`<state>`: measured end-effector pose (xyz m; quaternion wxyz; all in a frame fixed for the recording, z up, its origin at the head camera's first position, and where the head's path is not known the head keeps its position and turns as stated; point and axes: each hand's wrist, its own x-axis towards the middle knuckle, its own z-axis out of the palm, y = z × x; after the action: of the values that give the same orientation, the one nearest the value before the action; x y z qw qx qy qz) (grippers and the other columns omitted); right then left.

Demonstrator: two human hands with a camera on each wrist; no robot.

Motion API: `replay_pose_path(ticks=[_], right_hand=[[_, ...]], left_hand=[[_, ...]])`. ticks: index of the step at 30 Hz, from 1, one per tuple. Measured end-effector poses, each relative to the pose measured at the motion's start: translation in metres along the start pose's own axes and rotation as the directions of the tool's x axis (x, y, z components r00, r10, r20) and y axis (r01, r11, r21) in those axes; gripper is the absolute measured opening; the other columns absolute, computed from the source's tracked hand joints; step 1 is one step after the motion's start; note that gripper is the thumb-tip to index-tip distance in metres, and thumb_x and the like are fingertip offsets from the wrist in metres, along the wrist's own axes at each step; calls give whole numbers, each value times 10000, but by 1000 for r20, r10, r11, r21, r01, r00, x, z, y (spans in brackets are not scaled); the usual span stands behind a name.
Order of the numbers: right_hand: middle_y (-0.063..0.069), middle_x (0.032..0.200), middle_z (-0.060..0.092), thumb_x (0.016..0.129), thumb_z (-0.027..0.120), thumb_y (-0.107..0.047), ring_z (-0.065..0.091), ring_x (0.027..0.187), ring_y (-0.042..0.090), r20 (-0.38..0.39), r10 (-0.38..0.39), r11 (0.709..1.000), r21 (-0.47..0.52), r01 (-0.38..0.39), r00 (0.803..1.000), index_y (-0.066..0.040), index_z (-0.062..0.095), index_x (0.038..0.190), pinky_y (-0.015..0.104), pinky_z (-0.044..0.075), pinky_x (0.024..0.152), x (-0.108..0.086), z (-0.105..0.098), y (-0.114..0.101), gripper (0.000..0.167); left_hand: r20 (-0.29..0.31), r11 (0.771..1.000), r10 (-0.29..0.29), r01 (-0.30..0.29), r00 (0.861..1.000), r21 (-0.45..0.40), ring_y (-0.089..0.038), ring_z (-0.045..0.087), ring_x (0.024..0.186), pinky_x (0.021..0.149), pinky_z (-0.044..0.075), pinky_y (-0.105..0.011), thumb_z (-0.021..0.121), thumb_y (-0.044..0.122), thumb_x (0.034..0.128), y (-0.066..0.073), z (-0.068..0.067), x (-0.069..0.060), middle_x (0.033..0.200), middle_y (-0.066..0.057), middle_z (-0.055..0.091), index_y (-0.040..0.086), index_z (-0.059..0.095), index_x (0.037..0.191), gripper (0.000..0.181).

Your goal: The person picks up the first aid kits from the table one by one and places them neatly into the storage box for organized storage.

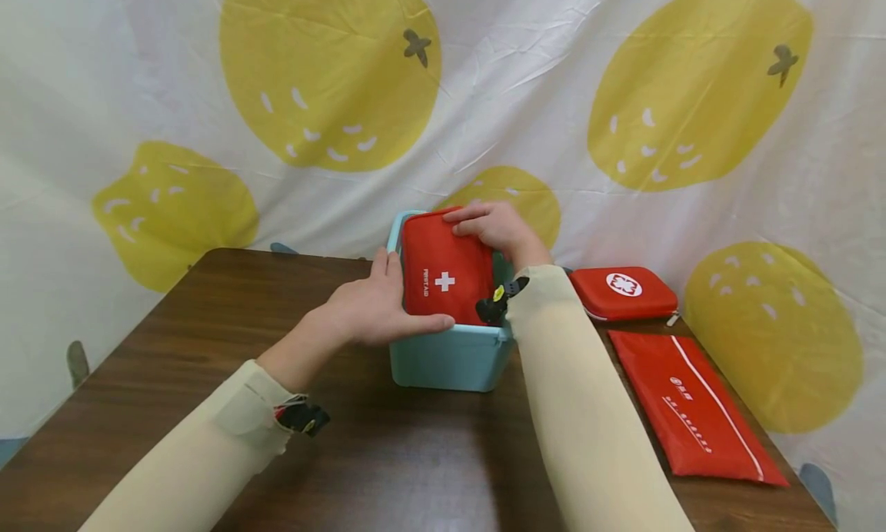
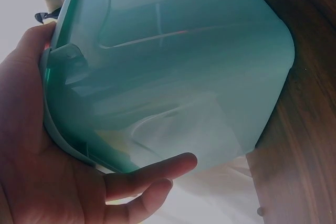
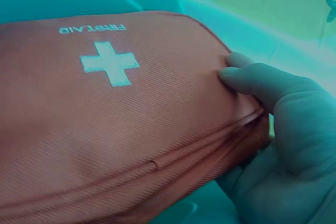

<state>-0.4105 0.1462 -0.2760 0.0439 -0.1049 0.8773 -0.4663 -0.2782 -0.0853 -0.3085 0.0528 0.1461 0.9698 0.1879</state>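
Note:
A red first-aid pouch (image 1: 450, 282) with a white cross stands tilted inside a light blue plastic bin (image 1: 446, 359). My right hand (image 1: 494, 224) pinches the pouch at its far end; in the right wrist view the fingers and thumb of this hand (image 3: 294, 108) lie on either side of the zipped pouch (image 3: 136, 114). With my left hand (image 1: 367, 305) I hold the bin at its near left corner, thumb along the front rim. Seen from the left wrist, the left hand (image 2: 58, 177) wraps the corner of the bin (image 2: 173, 77), fingers against its outer wall.
To the right of the bin lie a red hard case (image 1: 619, 294) with a white round emblem and a flat red pouch (image 1: 692, 409) with a white zip line. A brown wooden table (image 1: 388, 463) bears everything. Behind it hangs a fruit-printed cloth (image 1: 512, 78).

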Motion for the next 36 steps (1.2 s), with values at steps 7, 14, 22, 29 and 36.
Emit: replay_pose_path(ticks=[7, 14, 22, 29, 36], right_hand=[[83, 1445, 667, 1069, 691, -216, 617, 1239, 300, 84, 20, 991, -134, -9, 996, -224, 797, 1365, 427, 610, 1007, -1, 0, -2, 314], [117, 1384, 676, 1079, 680, -208, 612, 1240, 303, 155, 47, 970, -243, -8, 987, -188, 791, 1360, 422, 619, 1007, 0, 2, -4, 303], [131, 1394, 657, 1072, 690, -201, 605, 1273, 317, 218, 76, 951, -309, -5, 973, -177, 749, 1405, 440, 623, 1028, 0, 3, -5, 340], [123, 1443, 617, 1063, 699, -219, 554, 1337, 318, 185, 87, 950, -311, -25, 979, -206, 695, 1481, 474, 596, 1082, 0, 1, -5, 417], [125, 1420, 646, 1053, 695, -225, 577, 1315, 315, 153, 77, 951, -307, -26, 985, -182, 700, 1472, 486, 582, 1091, 2, 1, -2, 421]], left_hand=[[-18, 1000, 4, -4, 1000, -16, -327, 642, 1230, 884, 650, -458, 653, 896, 819, 0, 0, 0, 1687, -158, 264, 19, 119, 1720, 1365], [-27, 1000, 3, -3, 1000, -18, -317, 646, 1216, 869, 650, -453, 668, 884, 818, -1, 1, 0, 1676, -146, 274, 31, 130, 1720, 1353], [-25, 1000, -2, 1, 1000, -24, -317, 635, 1231, 874, 653, -453, 674, 888, 810, -1, 1, 0, 1683, -145, 262, 46, 123, 1719, 1356], [-27, 1000, 13, -13, 1000, -26, -315, 632, 1226, 872, 656, -452, 676, 879, 816, 0, 1, 1, 1671, -146, 281, 45, 138, 1712, 1337], [-31, 999, 23, -24, 999, -29, -311, 623, 1225, 858, 649, -438, 674, 862, 830, 1, 1, 0, 1651, -156, 297, 41, 164, 1694, 1297]])
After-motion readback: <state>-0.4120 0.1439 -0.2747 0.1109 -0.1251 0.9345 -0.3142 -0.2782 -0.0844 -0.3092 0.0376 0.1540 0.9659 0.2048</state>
